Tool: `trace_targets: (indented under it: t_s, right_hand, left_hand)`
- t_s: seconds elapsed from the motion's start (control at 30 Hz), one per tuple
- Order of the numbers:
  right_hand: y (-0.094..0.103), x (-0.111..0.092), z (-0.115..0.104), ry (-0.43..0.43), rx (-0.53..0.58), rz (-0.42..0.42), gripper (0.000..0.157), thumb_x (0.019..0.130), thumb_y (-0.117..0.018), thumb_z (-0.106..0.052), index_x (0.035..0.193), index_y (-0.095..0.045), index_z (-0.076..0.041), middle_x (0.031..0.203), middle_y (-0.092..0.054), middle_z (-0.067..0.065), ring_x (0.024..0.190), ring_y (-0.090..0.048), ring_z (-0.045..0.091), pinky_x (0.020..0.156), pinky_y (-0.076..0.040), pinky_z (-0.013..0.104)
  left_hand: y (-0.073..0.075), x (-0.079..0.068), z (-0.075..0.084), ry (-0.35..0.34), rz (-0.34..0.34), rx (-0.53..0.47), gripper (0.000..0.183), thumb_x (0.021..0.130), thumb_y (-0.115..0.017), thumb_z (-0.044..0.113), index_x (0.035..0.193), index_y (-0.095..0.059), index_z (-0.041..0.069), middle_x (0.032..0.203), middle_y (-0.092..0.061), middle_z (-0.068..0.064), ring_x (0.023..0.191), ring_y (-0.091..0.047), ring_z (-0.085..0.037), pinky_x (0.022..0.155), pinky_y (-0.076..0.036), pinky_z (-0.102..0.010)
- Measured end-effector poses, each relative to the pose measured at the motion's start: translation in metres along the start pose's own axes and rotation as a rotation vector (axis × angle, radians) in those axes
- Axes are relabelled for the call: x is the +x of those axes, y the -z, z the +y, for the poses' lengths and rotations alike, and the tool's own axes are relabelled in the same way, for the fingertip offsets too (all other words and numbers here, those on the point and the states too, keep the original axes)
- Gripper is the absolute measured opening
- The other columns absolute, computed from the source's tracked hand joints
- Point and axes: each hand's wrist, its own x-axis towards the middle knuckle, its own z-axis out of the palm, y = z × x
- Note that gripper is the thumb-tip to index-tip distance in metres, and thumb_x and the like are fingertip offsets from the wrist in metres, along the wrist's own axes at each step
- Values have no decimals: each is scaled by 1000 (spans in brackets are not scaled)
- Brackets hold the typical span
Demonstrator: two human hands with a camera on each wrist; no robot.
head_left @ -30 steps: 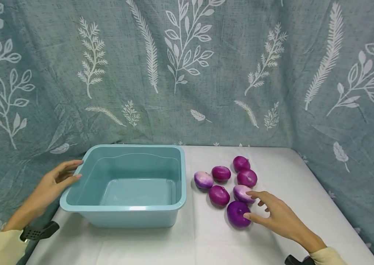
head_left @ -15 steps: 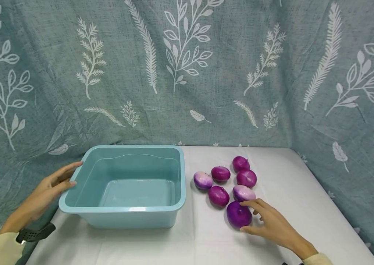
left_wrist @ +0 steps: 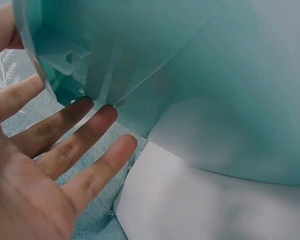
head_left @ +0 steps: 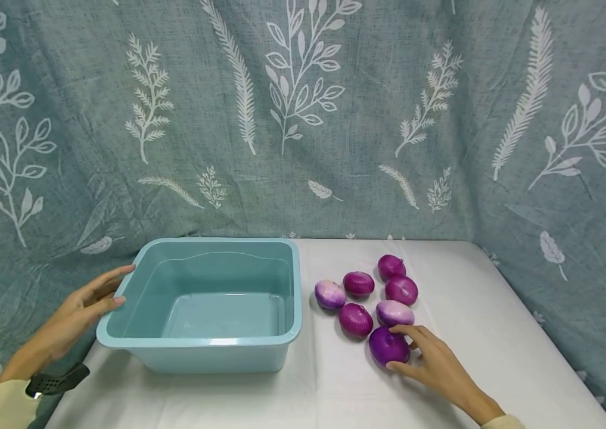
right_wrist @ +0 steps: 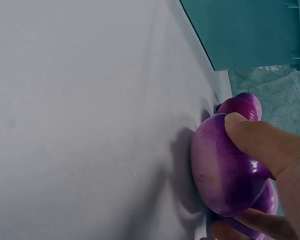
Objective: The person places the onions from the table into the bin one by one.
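My right hand point(head_left: 434, 366) holds a deep purple onion point(head_left: 387, 347), the nearest of a small group on the white table. In the right wrist view the thumb point(right_wrist: 237, 120) presses one side of this onion point(right_wrist: 225, 167), with fingers around the other side, partly hidden. A pale purple onion point(head_left: 395, 312) lies just behind it, and a magenta onion point(head_left: 355, 320) to its left. My left hand point(head_left: 80, 313) is at the left rim of a light blue plastic tub point(head_left: 211, 342). In the left wrist view its fingers point(left_wrist: 102, 120) stretch, spread, against the tub's outer wall.
Farther back lie more onions: a pale one point(head_left: 330, 294), a magenta one point(head_left: 359, 284) and two at the right point(head_left: 401, 289). The tub's inside floor shows bare. A leaf-patterned grey-green cloth point(head_left: 260, 196) hangs behind the table point(head_left: 238, 405) and along its sides.
My right hand has moved down and left, from over the pale onion to around the deep purple one. The left thumb has slid slightly outward along the tub's rim.
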Motion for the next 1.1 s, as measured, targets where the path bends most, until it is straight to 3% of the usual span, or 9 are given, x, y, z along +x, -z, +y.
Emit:
trace_targets:
  t_s: [0.07, 0.2, 0.3, 0.37, 0.43, 0.63, 0.77, 0.9, 1.1]
  right_hand:
    - [-3, 0, 0, 2, 0, 5, 66, 78, -90, -45, 133, -64, -20, 118, -66, -1, 90, -63, 11, 74, -58, 34]
    - [-7, -1, 0, 6, 19, 23, 69, 76, -92, -44, 134, -63, -18, 120, -66, 0, 89, -62, 9, 75, -59, 35]
    - [-8, -2, 1, 1, 42, 33, 74, 75, -93, -41, 136, -62, -14, 121, -66, 2, 88, -64, 10, 76, -60, 35]
    - [-8, -2, 1, -9, 53, 34, 76, 74, -94, -40, 136, -62, -11, 121, -66, 4, 89, -65, 11, 76, -60, 34]
    - [-7, -3, 0, -22, 60, 25, 77, 75, -94, -41, 137, -62, -9, 121, -66, 4, 89, -65, 11, 75, -60, 32]
    - [4, -1, -5, -47, 127, 7, 76, 78, -90, -47, 136, -63, -8, 119, -66, 4, 89, -68, 14, 74, -60, 29]
    - [13, 3, -8, -33, 167, 13, 73, 79, -89, -48, 136, -62, -11, 120, -66, 1, 92, -68, 14, 74, -61, 29]
    - [18, 8, -11, -15, 187, 25, 73, 80, -89, -46, 138, -61, -12, 121, -66, 1, 94, -67, 15, 75, -61, 28]
    - [25, 16, -14, -8, 185, 40, 77, 79, -89, -46, 143, -59, -17, 119, -66, 0, 95, -67, 16, 77, -61, 28]
  left_hand:
    - [0, -1, 0, 6, -1, 2, 61, 111, -49, 21, 166, -23, 28, 168, -18, -17, 142, -33, -22, 93, -46, -17]
    - [0, -2, 0, 6, -6, 7, 61, 112, -48, 21, 166, -22, 28, 168, -17, -18, 142, -34, -22, 93, -47, -19]
    - [0, -2, -1, 4, -10, 21, 61, 112, -47, 21, 166, -21, 28, 168, -17, -19, 142, -35, -24, 99, -50, -34]
    - [0, -2, -1, 10, -12, 24, 61, 112, -47, 21, 166, -21, 29, 168, -16, -20, 145, -31, -35, 103, -48, -48]
    - [0, -2, -1, 14, -11, 32, 61, 112, -47, 22, 166, -21, 30, 168, -16, -19, 145, -30, -41, 103, -46, -54]
    - [1, -3, -1, 9, -5, 40, 61, 112, -48, 22, 166, -21, 30, 168, -17, -18, 143, -33, -30, 95, -49, -27]
    - [1, -3, -1, 18, 7, 56, 61, 111, -49, 23, 166, -22, 30, 167, -20, -22, 140, -37, -24, 96, -49, -30]
    - [0, -3, -2, 32, 25, 86, 62, 111, -51, 26, 166, -23, 31, 165, -23, -24, 137, -40, -21, 98, -51, -42]
    - [0, -4, -1, 29, 8, 50, 63, 111, -50, 26, 166, -20, 31, 167, -15, -25, 143, -25, -56, 102, -38, -73]
